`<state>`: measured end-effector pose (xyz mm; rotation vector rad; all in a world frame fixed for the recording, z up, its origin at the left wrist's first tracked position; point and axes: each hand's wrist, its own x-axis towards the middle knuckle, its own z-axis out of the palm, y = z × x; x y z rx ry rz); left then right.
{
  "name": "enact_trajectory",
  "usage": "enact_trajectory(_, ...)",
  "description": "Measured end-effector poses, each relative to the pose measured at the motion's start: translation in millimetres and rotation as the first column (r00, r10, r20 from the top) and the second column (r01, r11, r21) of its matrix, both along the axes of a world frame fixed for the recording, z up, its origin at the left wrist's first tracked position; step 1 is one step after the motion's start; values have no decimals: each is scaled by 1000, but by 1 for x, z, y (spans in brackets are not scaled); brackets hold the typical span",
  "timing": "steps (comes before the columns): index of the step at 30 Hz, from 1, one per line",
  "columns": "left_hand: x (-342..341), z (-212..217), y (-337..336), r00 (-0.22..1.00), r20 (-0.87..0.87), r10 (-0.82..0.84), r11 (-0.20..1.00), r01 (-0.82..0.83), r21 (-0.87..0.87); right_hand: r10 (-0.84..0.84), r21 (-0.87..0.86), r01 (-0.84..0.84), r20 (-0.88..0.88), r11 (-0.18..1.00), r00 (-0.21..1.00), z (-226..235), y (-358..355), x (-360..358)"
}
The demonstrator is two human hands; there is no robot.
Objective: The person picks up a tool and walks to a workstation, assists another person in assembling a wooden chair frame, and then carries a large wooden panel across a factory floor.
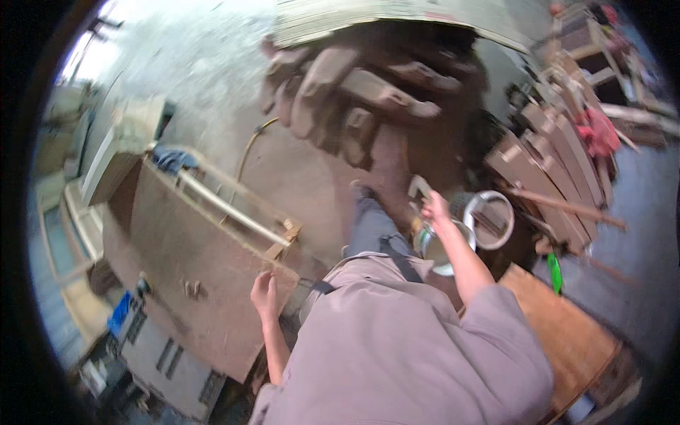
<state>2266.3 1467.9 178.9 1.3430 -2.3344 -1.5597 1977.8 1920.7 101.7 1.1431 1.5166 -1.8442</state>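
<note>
In your right grip (435, 210), the pale grey hooked piece (419, 187) looks smooth and matt; blur hides whether it is metal or plastic. Just right of that grip, the round white bucket (509, 225) looks like smooth plastic. Farther right, the stacked brown flat boards (542, 180) appear to be matt wood, and the crumpled pink-red bundle (598, 133) could be cloth or film. Beside your left grip (264, 292), the broad brown rectangular table (191, 248) looks like flat, matt wood; beyond that grip, the long pale bar (234, 211) seems smooth wood, the crumpled blue bundle (173, 160) soft cloth.
</note>
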Motion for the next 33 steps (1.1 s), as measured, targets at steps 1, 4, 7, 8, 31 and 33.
enact_trajectory(1,-6,10,-9,998,61,-14,998,17,-62,2,1,-2,100,1000,995,-9,15,4)
enact_trajectory(4,-49,33,-54,984,173,49,976,-10,-220,40,93,-52,127,994,991,-15,40,11)
enact_trajectory(7,-77,33,-113,965,219,145,929,-56,-366,-33,110,15,170,994,985,1,44,3)
enact_trajectory(8,-85,31,-129,960,139,244,932,-193,-307,-10,93,-6,168,996,986,11,39,-5)
enact_trajectory(31,-278,102,-584,390,-233,891,454,-744,490,637,-469,-583,-55,663,769,112,-670,-439)
enact_trajectory(33,-300,103,-608,404,-215,889,455,-724,519,762,-463,-705,-92,537,641,87,-706,-472)
